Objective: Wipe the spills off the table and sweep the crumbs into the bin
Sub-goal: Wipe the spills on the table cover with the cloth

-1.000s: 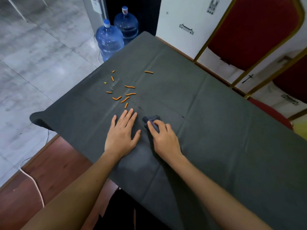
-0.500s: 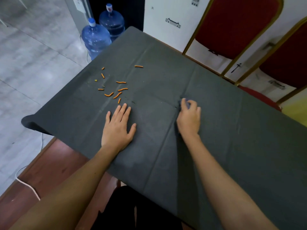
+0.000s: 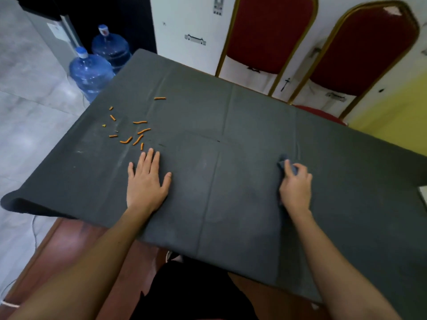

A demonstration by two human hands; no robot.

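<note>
A table covered with a dark grey cloth fills the head view. Several orange crumbs lie scattered on its left part. My left hand rests flat on the cloth, fingers apart, just below the crumbs and not touching them. My right hand is on the right part of the table, closed on a small bluish-grey rag that it presses against the cloth; most of the rag is hidden under the fingers. No bin is in view.
Two red chairs with gold frames stand behind the table's far edge. Two blue water jugs stand on the tiled floor at the far left corner. A white object shows at the right border.
My right hand has slid the rag to the right across the cloth, away from my left hand. My left hand has stayed flat below the crumbs.
</note>
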